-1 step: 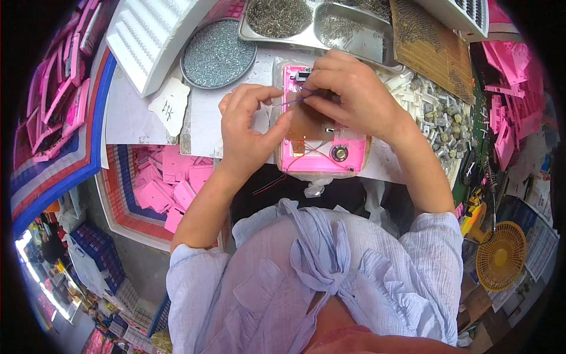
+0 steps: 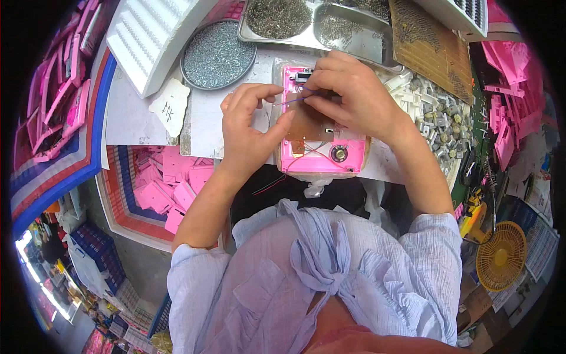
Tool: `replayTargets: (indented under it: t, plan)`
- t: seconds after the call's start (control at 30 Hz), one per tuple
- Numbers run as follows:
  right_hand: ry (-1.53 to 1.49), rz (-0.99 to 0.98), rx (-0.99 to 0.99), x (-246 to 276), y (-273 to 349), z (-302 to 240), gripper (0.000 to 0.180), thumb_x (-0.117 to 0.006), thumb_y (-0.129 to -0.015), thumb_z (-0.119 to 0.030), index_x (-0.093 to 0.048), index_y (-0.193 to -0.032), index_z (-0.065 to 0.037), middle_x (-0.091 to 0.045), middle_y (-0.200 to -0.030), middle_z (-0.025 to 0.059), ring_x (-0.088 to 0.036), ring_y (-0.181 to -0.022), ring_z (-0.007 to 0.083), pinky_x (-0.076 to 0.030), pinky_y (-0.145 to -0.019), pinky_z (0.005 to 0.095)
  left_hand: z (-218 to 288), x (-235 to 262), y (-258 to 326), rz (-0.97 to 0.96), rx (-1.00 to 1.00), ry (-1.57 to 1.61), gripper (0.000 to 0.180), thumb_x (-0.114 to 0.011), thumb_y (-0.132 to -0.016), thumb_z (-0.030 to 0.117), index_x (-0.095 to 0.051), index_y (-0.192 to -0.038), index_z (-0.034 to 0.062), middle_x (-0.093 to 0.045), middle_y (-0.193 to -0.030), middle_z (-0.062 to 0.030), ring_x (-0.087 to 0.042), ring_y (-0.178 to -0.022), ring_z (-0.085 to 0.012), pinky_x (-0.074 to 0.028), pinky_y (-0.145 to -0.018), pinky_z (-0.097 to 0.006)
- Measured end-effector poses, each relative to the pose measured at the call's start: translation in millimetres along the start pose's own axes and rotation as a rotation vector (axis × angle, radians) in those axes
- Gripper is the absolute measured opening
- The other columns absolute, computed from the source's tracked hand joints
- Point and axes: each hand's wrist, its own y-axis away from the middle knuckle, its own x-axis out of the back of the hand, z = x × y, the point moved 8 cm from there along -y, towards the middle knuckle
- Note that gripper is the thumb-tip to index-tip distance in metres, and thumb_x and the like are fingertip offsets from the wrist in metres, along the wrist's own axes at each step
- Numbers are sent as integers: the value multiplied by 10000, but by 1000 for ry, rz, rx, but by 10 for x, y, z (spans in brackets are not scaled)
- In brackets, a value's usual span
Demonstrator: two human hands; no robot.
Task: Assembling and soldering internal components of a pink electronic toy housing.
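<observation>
A pink plastic casing (image 2: 321, 163) lies on a wrapped pad in front of me, with a brown circuit board (image 2: 306, 124) across its middle. Near its lower right corner sits a small round speaker (image 2: 339, 153), and thin red wires (image 2: 306, 152) run below the board. My right hand (image 2: 354, 97) is over the casing's upper right, thumb and fingers pinched on a thin blue wire (image 2: 293, 101). The wire's free end points left, toward my left hand (image 2: 250, 121). That hand is at the casing's left edge, thumb and forefinger apart, with nothing visibly held between them.
A round dish of small screws (image 2: 219, 54) and a metal tray (image 2: 348, 35) of small parts stand at the back. White and metal parts (image 2: 439, 121) are heaped at right. Pink pieces fill a box (image 2: 132, 227) at lower left. A soldering iron (image 2: 489, 177) hangs at right.
</observation>
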Motion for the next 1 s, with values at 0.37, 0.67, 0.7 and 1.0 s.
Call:
replayTargets:
  t: [0.37, 0.67, 0.7, 1.0]
  plan:
    - [-48, 175, -12, 87, 158, 7, 128, -774, -772, -107, -719, -874, -51, -651, -850, 75, -579, -886, 296, -494, -802, 393, 206, -79, -155, 33, -106, 57, 127, -777, -809, 30, -757, -934, 38, -715, -865, -52, -602, -797, -179, -439, -796, -310]
    - [-46, 226, -37, 117, 237, 34, 140, -791, -753, -99, -726, -870, -59, -646, -835, 63, -573, -891, 287, -492, -801, 387, 28, -106, -105, 69, 16, 121, 76, -780, -829, 103, -722, -871, 78, -674, -811, -30, -589, -732, -166, -383, -800, -324]
    - [-28, 214, 7, 118, 236, -23, 144, -799, -758, -95, -736, -884, -62, -640, -829, 63, -569, -885, 281, -484, -795, 383, 3, -106, -96, 73, 30, 125, 82, -784, -826, 105, -721, -871, 77, -673, -810, -31, -591, -733, -172, -386, -796, -327]
    - [43, 270, -30, 179, 293, -15, 167, -795, -785, -105, -788, -950, -78, -640, -799, 47, -578, -813, 255, -479, -732, 371, 334, -55, -219, -59, -442, -254, 142, -787, -783, 107, -687, -883, 123, -662, -834, -8, -619, -815, -210, -373, -848, -385]
